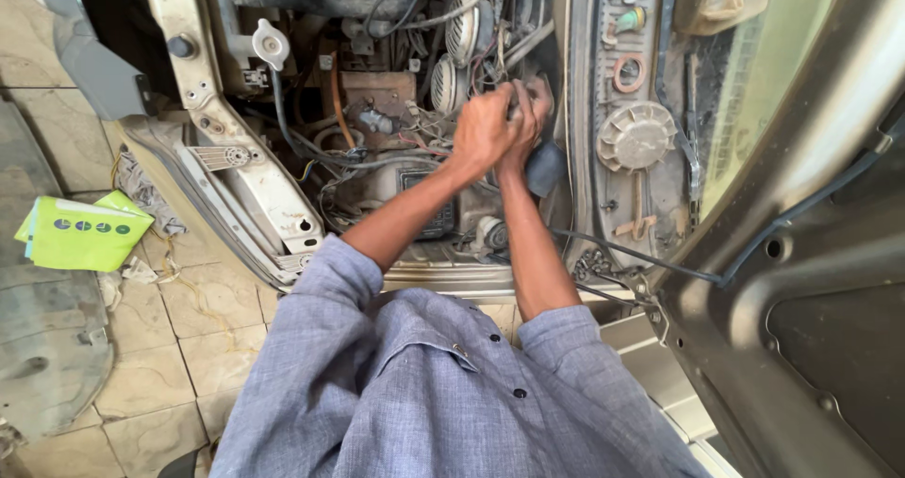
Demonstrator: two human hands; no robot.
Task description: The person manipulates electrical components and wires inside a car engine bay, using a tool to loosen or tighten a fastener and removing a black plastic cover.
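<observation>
Two hands are seen pressed together deep in an open engine bay [377, 110], which is taken as the landmark. A raised hood [811, 280] is seen along the bay's right side, with a black cable [660, 261] strung from the bay's front edge up to it. Tiled floor [160, 346] is shown left of the bay, and a green booklet [80, 233] is laid on it. Inside the bay, two round horns [452, 58] are mounted just behind the hands, and a white cap [270, 44] is set toward the bay's left rear. The left hand [483, 129] is curled shut over a dark part [517, 110] at the bay's middle right; the right hand [531, 115] is wrapped against it, fingers bent. What exactly is gripped cannot be told, since the part is almost wholly covered.
</observation>
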